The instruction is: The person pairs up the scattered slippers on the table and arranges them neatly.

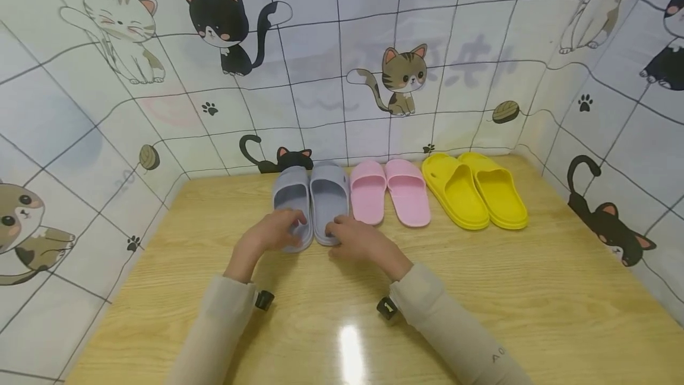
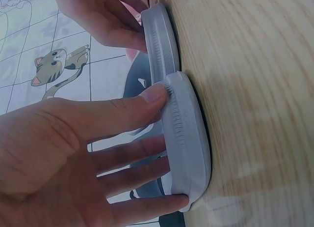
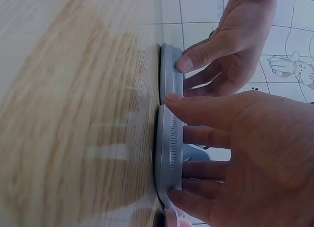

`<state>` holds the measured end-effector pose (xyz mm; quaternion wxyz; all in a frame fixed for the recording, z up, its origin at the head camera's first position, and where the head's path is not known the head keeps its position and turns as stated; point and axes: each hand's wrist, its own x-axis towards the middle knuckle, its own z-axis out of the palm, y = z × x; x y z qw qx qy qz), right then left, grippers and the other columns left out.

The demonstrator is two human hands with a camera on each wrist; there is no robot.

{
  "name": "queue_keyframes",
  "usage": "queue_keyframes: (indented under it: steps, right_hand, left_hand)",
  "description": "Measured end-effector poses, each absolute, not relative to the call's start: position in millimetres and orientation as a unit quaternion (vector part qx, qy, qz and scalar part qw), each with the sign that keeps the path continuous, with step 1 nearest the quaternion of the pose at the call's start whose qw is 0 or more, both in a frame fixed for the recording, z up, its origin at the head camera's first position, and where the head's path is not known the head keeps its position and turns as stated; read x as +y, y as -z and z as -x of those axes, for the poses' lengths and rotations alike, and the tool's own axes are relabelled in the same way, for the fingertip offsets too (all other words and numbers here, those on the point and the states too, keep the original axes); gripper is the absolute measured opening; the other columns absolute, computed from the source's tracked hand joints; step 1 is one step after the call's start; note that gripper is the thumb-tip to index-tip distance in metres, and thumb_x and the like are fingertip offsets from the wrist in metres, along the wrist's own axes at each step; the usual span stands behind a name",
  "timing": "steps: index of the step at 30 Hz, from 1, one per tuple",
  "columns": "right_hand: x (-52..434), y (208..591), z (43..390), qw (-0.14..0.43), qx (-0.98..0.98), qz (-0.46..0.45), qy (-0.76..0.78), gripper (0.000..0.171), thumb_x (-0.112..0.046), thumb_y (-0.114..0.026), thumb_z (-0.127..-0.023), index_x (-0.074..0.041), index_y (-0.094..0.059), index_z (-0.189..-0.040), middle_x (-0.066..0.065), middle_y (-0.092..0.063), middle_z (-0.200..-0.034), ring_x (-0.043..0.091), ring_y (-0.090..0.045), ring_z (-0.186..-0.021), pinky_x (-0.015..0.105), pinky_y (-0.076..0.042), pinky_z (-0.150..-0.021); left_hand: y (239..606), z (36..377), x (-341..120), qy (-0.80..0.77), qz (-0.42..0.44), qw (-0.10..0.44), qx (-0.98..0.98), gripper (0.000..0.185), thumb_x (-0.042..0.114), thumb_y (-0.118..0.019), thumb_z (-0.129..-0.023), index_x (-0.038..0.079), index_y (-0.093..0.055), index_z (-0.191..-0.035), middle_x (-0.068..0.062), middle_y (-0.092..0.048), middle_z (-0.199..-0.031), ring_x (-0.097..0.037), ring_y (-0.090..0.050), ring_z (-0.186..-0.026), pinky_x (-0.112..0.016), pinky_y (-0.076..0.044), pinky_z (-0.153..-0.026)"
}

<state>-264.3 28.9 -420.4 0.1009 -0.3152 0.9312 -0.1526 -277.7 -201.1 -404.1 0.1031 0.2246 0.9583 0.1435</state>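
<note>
Wall: the cat wall is the biggest thing. It stands behind the table and bends around both sides. It has white squares with cartoon cats, paw prints and yarn balls.
Table: the wooden table is flat and light brown. A bright spot of light shines on it near the front.
Yellow slippers: 2 yellow slippers lie side by side by the back of the table, well to the right of the grey slippers.
Pink slippers: 2 pink slippers lie just to the right of the grey slippers, between them and the yellow ones. The near pink one is right next to the right grey slipper.
In the way: only the pink pair is close. It sits just beside the right hand.
Arms: 2 beige sleeves come in from the front of the table. A small black thing is strapped at each wrist.
Left hand: the left hand is spread, fingers nearly straight. Its thumb and fingers touch the heel edge of the left grey slipper.
Right hand: the right hand is spread too, with a soft bend. Its thumb and fingertips touch the heel edge of the right grey slipper.
Grey slippers: the 2 grey slippers lie flat on the table, touching each other, toes to the wall. Their heels are under the 2 hands.
</note>
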Motion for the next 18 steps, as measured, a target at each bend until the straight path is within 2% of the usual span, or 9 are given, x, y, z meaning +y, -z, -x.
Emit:
queue_keyframes:
  steps: [5, 11, 16, 18]
  right_hand:
    - [30.3, 420.1, 264.1, 0.096, 0.932, 0.314, 0.153, 0.038, -0.027, -0.074, -0.094, -0.011, -0.065, -0.127, 0.012, -0.063, -0.129, 0.025, -0.063, -0.109, 0.043, -0.055, -0.097]
    - [30.8, 416.9, 264.6, 0.109, 0.931, 0.311, 0.154, 0.041, -0.028, -0.073, -0.095, -0.011, -0.063, -0.132, 0.015, -0.060, -0.140, 0.029, -0.063, -0.120, 0.046, -0.053, -0.103]
    - [30.8, 417.0, 268.6, 0.114, 0.929, 0.317, 0.152, 0.043, -0.028, -0.072, -0.096, -0.012, -0.062, -0.134, 0.016, -0.058, -0.142, 0.030, -0.062, -0.123, 0.047, -0.052, -0.105]
    - [31.0, 417.3, 270.0, 0.120, 0.926, 0.320, 0.159, 0.048, -0.029, -0.072, -0.097, -0.011, -0.059, -0.139, 0.016, -0.057, -0.146, 0.031, -0.060, -0.129, 0.047, -0.050, -0.109]
  left_hand:
    - [402.8, 277.7, -197.1, -0.141, -0.230, 0.101, 0.958, 0.036, 0.010, -0.080, -0.085, 0.002, -0.067, -0.118, -0.016, -0.068, -0.115, -0.030, -0.061, -0.106, -0.049, -0.051, -0.099]
    - [401.5, 278.3, -195.9, -0.138, -0.227, 0.103, 0.958, 0.036, 0.010, -0.080, -0.085, 0.002, -0.067, -0.118, -0.016, -0.068, -0.114, -0.029, -0.060, -0.105, -0.048, -0.051, -0.099]
    - [399.4, 279.5, -197.1, -0.137, -0.222, 0.106, 0.960, 0.036, 0.011, -0.080, -0.086, 0.002, -0.066, -0.119, -0.015, -0.068, -0.115, -0.029, -0.060, -0.105, -0.049, -0.051, -0.099]
    - [398.9, 279.4, -198.0, -0.144, -0.222, 0.111, 0.958, 0.036, 0.013, -0.079, -0.088, 0.002, -0.066, -0.119, -0.016, -0.068, -0.116, -0.029, -0.061, -0.106, -0.049, -0.051, -0.100]
